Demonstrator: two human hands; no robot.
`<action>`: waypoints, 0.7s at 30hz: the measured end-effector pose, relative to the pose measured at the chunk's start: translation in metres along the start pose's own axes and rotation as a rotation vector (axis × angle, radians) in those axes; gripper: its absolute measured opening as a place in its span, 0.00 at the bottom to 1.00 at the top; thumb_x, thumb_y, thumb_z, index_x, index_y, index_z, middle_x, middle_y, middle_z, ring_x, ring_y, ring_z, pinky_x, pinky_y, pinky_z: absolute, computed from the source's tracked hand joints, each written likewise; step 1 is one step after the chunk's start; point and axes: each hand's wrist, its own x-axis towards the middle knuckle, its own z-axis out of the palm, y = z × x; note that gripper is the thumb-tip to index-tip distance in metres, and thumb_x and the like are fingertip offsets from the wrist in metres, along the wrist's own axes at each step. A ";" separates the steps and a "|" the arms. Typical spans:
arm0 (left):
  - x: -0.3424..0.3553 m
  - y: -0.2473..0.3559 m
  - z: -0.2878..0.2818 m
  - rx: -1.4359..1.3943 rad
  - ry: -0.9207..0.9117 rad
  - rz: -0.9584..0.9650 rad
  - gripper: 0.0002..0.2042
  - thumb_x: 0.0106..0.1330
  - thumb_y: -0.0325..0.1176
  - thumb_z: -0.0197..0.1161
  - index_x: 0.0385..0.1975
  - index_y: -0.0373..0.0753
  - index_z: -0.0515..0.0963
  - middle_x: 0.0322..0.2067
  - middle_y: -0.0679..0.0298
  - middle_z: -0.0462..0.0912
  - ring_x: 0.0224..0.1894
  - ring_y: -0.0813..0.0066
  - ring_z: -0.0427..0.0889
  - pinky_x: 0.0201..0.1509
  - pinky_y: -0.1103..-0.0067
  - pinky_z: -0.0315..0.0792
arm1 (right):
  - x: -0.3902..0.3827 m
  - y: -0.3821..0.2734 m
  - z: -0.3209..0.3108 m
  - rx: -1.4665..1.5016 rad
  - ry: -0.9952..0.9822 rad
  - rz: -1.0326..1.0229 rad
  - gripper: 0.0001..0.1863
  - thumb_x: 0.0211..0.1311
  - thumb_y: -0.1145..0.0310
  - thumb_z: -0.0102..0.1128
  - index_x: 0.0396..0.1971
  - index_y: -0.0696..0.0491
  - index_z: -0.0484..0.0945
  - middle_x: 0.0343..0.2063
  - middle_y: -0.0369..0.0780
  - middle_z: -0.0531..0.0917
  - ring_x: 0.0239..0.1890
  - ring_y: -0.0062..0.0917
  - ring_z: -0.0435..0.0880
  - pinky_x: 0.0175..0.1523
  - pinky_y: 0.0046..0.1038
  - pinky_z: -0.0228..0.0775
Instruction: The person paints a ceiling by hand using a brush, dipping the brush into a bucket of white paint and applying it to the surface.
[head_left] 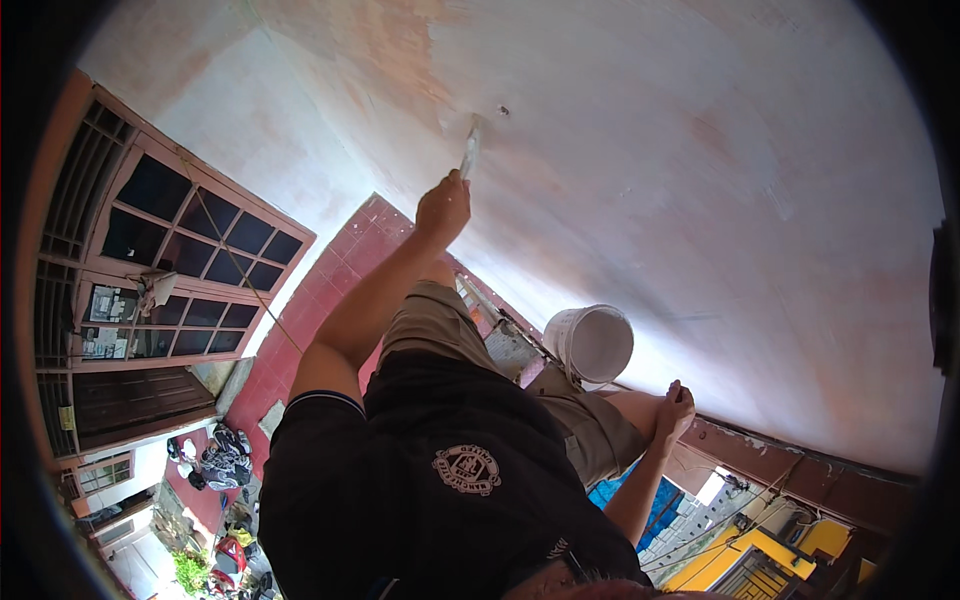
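Observation:
My left hand (443, 210) is closed round the handle of a whitish paintbrush (471, 148), its tip against the patchy white and pinkish wall (700, 180) beside a small dark hole (503, 110). My right hand (676, 410) is lower at the right, by my bent leg and close to the wall, with curled fingers; what they hold, if anything, is too small to tell. A white bucket (590, 345), pale inside, sits between my legs and the wall, left of my right hand.
Below lies a red tiled floor (315, 300). At left are a pink-framed window (205, 225), a slanting cord and a dark door (130, 400). Far below are heaped dark items (220, 460) and a plant (190, 570). A brown ledge and yellow structure (735, 560) are at lower right.

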 end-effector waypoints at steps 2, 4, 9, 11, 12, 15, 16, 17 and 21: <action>-0.037 0.048 0.005 -0.033 -0.050 0.090 0.11 0.77 0.36 0.54 0.42 0.31 0.72 0.29 0.48 0.84 0.31 0.50 0.88 0.33 0.62 0.82 | -0.001 0.000 0.000 0.042 0.016 -0.006 0.19 0.71 0.56 0.60 0.36 0.60 0.87 0.31 0.51 0.88 0.34 0.44 0.88 0.42 0.41 0.78; -0.068 0.086 0.009 -0.090 -0.133 0.192 0.12 0.76 0.35 0.55 0.42 0.30 0.71 0.29 0.49 0.84 0.30 0.51 0.87 0.32 0.63 0.82 | -0.002 0.001 -0.001 0.033 0.016 0.009 0.20 0.71 0.56 0.60 0.36 0.60 0.87 0.32 0.51 0.88 0.34 0.45 0.88 0.42 0.41 0.78; -0.101 0.144 -0.012 -0.361 -0.324 0.453 0.10 0.74 0.34 0.58 0.46 0.33 0.72 0.30 0.49 0.83 0.31 0.47 0.85 0.35 0.59 0.79 | -0.006 -0.011 -0.006 -0.012 0.021 0.031 0.21 0.71 0.55 0.60 0.37 0.60 0.87 0.32 0.52 0.88 0.35 0.46 0.88 0.43 0.43 0.78; -0.098 0.169 -0.034 -0.450 -0.300 0.516 0.12 0.73 0.33 0.61 0.49 0.34 0.73 0.31 0.51 0.84 0.31 0.48 0.85 0.35 0.60 0.79 | -0.006 -0.015 -0.009 -0.013 0.011 0.057 0.21 0.71 0.55 0.59 0.37 0.60 0.87 0.33 0.52 0.88 0.36 0.47 0.88 0.44 0.44 0.78; -0.094 0.182 -0.048 -0.516 -0.270 0.570 0.12 0.72 0.33 0.62 0.48 0.34 0.73 0.32 0.52 0.84 0.31 0.49 0.85 0.35 0.61 0.79 | -0.006 -0.017 -0.010 -0.018 -0.001 0.059 0.21 0.71 0.54 0.59 0.37 0.59 0.87 0.34 0.52 0.88 0.37 0.47 0.88 0.44 0.44 0.78; -0.068 0.222 -0.097 -0.604 -0.275 0.664 0.13 0.71 0.33 0.63 0.50 0.35 0.74 0.34 0.53 0.86 0.32 0.52 0.86 0.34 0.63 0.79 | -0.006 -0.013 -0.012 0.003 0.030 0.064 0.22 0.71 0.54 0.59 0.36 0.60 0.87 0.33 0.52 0.88 0.36 0.47 0.88 0.44 0.44 0.77; -0.058 0.232 -0.110 -0.631 -0.258 0.698 0.12 0.71 0.34 0.64 0.49 0.35 0.75 0.32 0.54 0.86 0.31 0.53 0.86 0.34 0.63 0.79 | -0.006 -0.011 -0.011 0.019 0.046 0.057 0.23 0.71 0.53 0.59 0.36 0.61 0.87 0.32 0.53 0.88 0.36 0.47 0.88 0.44 0.43 0.77; -0.047 0.241 -0.123 -0.656 -0.239 0.730 0.12 0.71 0.35 0.64 0.48 0.35 0.77 0.31 0.54 0.86 0.30 0.53 0.86 0.34 0.64 0.79 | -0.006 -0.012 -0.012 0.021 0.051 0.058 0.23 0.71 0.53 0.59 0.36 0.61 0.87 0.32 0.53 0.88 0.36 0.47 0.88 0.44 0.43 0.77; 0.000 0.265 -0.170 -0.640 -0.248 0.692 0.11 0.71 0.37 0.65 0.43 0.36 0.81 0.27 0.52 0.86 0.27 0.52 0.85 0.33 0.63 0.76 | -0.008 -0.016 -0.015 0.003 0.038 0.060 0.22 0.71 0.53 0.59 0.35 0.60 0.86 0.32 0.53 0.87 0.36 0.48 0.87 0.44 0.44 0.77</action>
